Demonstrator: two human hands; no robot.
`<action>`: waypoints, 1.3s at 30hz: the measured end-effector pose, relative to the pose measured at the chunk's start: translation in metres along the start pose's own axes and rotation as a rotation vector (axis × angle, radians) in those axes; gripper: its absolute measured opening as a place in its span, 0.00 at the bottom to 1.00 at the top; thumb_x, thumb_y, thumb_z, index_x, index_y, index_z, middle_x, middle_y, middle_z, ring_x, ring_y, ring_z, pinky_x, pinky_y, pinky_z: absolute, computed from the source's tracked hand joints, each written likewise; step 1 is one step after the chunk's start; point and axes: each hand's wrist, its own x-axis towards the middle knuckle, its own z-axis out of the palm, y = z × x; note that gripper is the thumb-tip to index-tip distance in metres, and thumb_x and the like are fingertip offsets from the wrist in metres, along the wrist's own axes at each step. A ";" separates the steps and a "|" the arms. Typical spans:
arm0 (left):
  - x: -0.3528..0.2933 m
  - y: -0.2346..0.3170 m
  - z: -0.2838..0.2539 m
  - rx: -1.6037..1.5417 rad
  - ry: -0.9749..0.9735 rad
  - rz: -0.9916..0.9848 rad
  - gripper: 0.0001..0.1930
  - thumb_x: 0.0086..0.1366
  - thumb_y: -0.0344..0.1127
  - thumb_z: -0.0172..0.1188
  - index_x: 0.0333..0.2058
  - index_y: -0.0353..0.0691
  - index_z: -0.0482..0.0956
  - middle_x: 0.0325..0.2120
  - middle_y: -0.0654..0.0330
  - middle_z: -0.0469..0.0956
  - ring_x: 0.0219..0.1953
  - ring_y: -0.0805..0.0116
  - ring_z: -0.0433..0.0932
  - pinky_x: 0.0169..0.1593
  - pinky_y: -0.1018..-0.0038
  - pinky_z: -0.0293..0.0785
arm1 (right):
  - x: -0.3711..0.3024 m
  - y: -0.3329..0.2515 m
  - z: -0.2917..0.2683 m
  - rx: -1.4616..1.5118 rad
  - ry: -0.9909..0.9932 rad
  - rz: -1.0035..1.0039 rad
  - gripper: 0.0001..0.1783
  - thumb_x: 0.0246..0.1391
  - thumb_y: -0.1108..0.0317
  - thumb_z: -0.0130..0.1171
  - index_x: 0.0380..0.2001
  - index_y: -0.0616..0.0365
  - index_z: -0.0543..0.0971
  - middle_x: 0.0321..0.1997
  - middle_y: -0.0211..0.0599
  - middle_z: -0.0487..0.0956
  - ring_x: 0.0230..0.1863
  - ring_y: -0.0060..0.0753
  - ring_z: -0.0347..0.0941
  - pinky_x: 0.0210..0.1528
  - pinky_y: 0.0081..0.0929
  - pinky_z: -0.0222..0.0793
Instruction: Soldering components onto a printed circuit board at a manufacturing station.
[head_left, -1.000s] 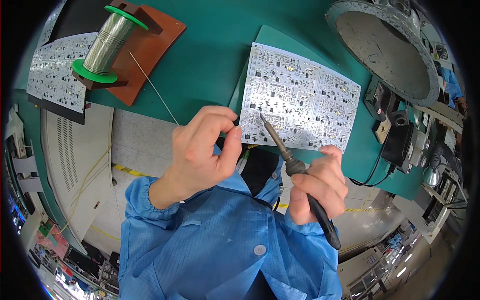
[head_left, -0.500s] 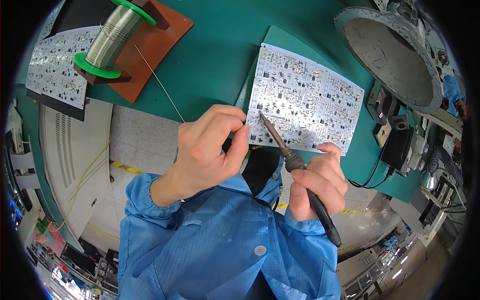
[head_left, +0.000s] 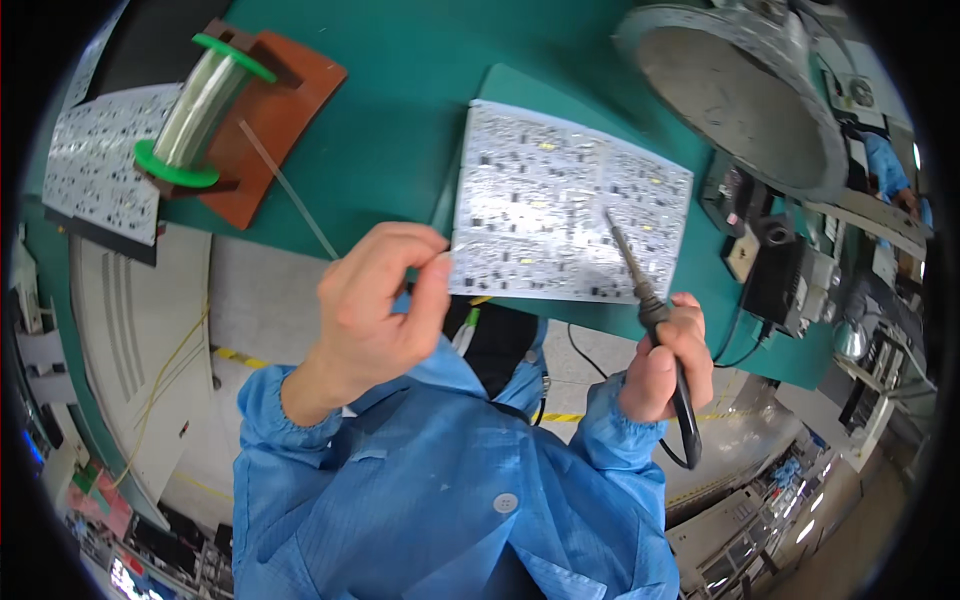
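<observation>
A green tabletop (head_left: 380, 150) fills the far side of the scene, with a worker in a blue smock (head_left: 450, 450) at its near edge. At far right, a round grey hood (head_left: 740, 110) tilts its scuffed open mouth toward the work, apparently set to cover that spot; nothing can be made out inside it.

A pale panel of circuit boards (head_left: 570, 195) lies component side up at the near edge, between the two hands, seemingly placed there for easy reach. A green sheet (head_left: 500, 88) beneath it probably shields the surface. A second panel (head_left: 105, 150) lies at far left, well apart.

On a brown stand (head_left: 290, 115) at left, a green-flanged spool (head_left: 205, 110) carries silvery wire wound along its core, likely held sideways so that it can turn and pay out freely.

The left hand (head_left: 380, 300) is closed in a pinch, with the wire running into it; the wire's end is too blurred to see. The right hand (head_left: 675, 365) grips a soldering iron (head_left: 652, 312) by its dark handle, presumably clear of the heat. The slim tip hangs over the panel's right half; contact cannot be told. From the spool, a thin strand (head_left: 290, 190) slants toward the left hand.
</observation>
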 end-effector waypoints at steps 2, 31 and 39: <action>-0.002 -0.004 0.000 0.002 0.005 -0.052 0.04 0.55 0.20 0.59 0.27 0.34 0.74 0.25 0.59 0.77 0.17 0.76 0.70 0.19 0.80 0.62 | -0.012 0.017 -0.012 -0.066 0.215 0.124 0.18 0.56 0.57 0.52 0.35 0.65 0.74 0.19 0.37 0.71 0.25 0.31 0.65 0.46 0.45 0.64; 0.006 0.003 0.004 -0.086 -0.075 -0.127 0.04 0.55 0.20 0.59 0.28 0.34 0.73 0.24 0.62 0.77 0.16 0.82 0.68 0.18 0.83 0.60 | -0.027 0.033 0.002 -0.032 0.125 0.439 0.30 0.51 0.81 0.56 0.59 0.65 0.62 0.56 0.55 0.70 0.59 0.46 0.67 0.62 0.39 0.59; -0.002 -0.004 -0.007 -0.014 -0.146 -0.074 0.04 0.57 0.18 0.56 0.28 0.33 0.72 0.24 0.64 0.77 0.15 0.90 0.60 0.17 0.88 0.51 | -0.033 0.028 -0.008 -0.186 0.104 0.287 0.27 0.53 0.75 0.55 0.57 0.66 0.64 0.52 0.58 0.72 0.54 0.49 0.70 0.58 0.41 0.62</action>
